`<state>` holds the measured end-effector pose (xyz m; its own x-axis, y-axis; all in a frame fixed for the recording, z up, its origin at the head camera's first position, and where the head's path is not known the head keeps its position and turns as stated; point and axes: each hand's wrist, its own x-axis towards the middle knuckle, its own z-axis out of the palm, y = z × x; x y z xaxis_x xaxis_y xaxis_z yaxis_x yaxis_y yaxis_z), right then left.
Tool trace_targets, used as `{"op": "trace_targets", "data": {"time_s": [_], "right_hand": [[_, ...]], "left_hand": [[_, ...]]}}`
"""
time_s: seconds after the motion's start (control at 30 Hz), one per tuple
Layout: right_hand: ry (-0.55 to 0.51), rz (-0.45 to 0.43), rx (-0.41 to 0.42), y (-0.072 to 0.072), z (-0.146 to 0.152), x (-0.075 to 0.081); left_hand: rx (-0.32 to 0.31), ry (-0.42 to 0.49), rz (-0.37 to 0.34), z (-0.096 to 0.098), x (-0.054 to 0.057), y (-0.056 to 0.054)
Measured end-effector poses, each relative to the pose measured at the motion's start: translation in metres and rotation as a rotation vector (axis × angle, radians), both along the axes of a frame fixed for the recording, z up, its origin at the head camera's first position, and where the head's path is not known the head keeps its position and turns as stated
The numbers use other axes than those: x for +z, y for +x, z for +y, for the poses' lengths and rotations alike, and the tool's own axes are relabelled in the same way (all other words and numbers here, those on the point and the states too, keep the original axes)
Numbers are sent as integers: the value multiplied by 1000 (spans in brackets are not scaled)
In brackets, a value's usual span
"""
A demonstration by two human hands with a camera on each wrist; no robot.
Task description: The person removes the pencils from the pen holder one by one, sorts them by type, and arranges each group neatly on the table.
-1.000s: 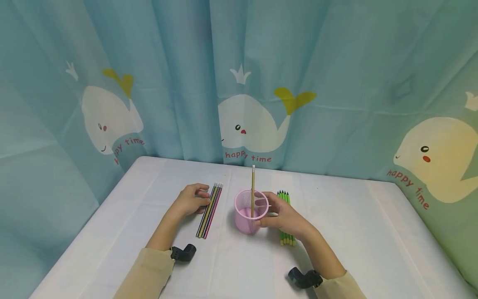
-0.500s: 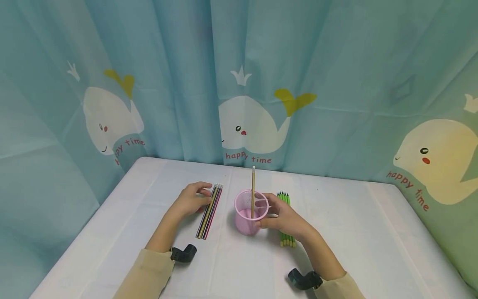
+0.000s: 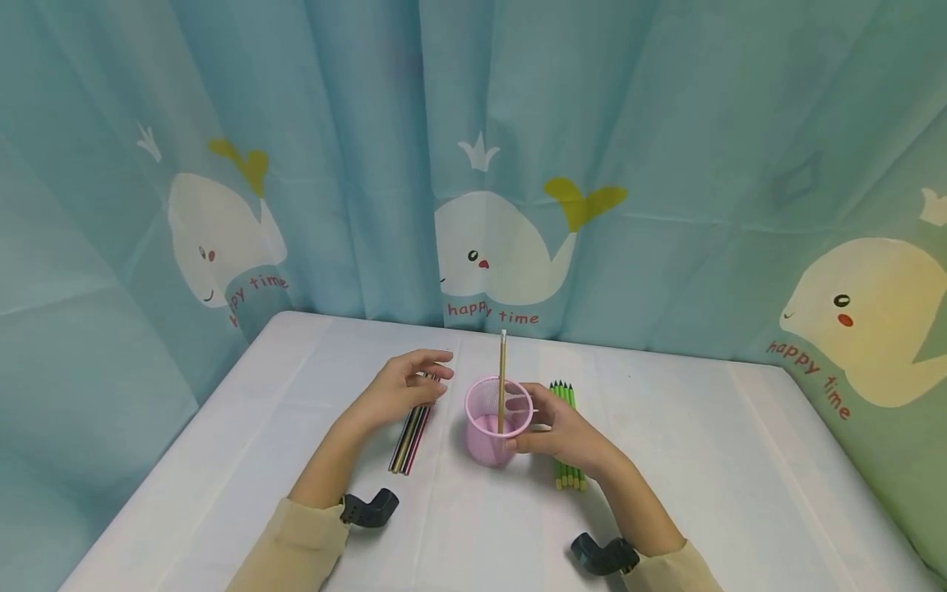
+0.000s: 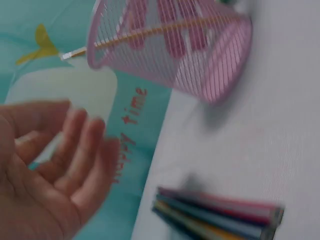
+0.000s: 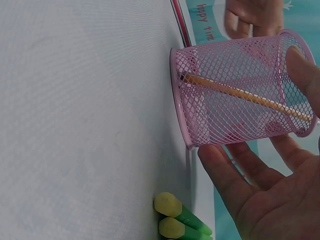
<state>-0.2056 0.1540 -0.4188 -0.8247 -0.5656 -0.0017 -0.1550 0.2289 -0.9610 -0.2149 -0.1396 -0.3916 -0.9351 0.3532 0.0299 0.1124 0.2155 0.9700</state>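
Note:
A pink mesh pencil cup (image 3: 484,448) stands on the table with one gold pencil (image 3: 502,362) leaning inside it, eraser end up. My right hand (image 3: 562,432) grips the cup from its right side, thumb and fingers spread around the wall. In the right wrist view the cup (image 5: 230,95) shows the pencil through its mesh. My left hand (image 3: 407,390) hovers over a row of dark, gold and red pencils (image 3: 408,444), covering their upper part in the head view. Nothing is in its loosely bent fingers, as the left wrist view of the hand (image 4: 65,165) shows.
Several green pencils (image 3: 568,475) lie side by side right of the cup, partly behind my right hand, black points away from me. The white-covered table (image 3: 703,460) ends at a blue curtain (image 3: 355,164) printed with whales.
My left hand has risen from beside the dark pencils and moved right, toward the cup, over them. The right hand and cup have stayed in place.

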Motion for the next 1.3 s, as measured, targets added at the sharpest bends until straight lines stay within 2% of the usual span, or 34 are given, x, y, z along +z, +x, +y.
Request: {"op": "trace_targets", "data": {"time_s": [0.1, 0.2, 0.47, 0.63, 0.8, 0.97, 1.17, 1.3], "right_hand": [[2, -3, -11, 0, 1, 0], [-4, -6, -13, 0, 1, 0], [5, -5, -4, 0, -1, -2], [8, 14, -4, -2, -2, -5], [3, 5, -3, -2, -2, -5], [2, 0, -5, -2, -1, -5], [2, -3, -3, -1, -1, -5], [5, 7, 1, -1, 0, -4]], "left_hand": [[-54, 115, -23, 7, 3, 2], [-61, 213, -48, 14, 5, 4], [28, 442, -77, 31, 3, 11], [82, 502, -34, 41, 0, 13], [93, 432, 33, 46, -6, 12], [45, 264, 136, 51, -11, 14], [-69, 33, 284, 56, -16, 18], [-88, -144, 367, 58, -18, 19]]}}
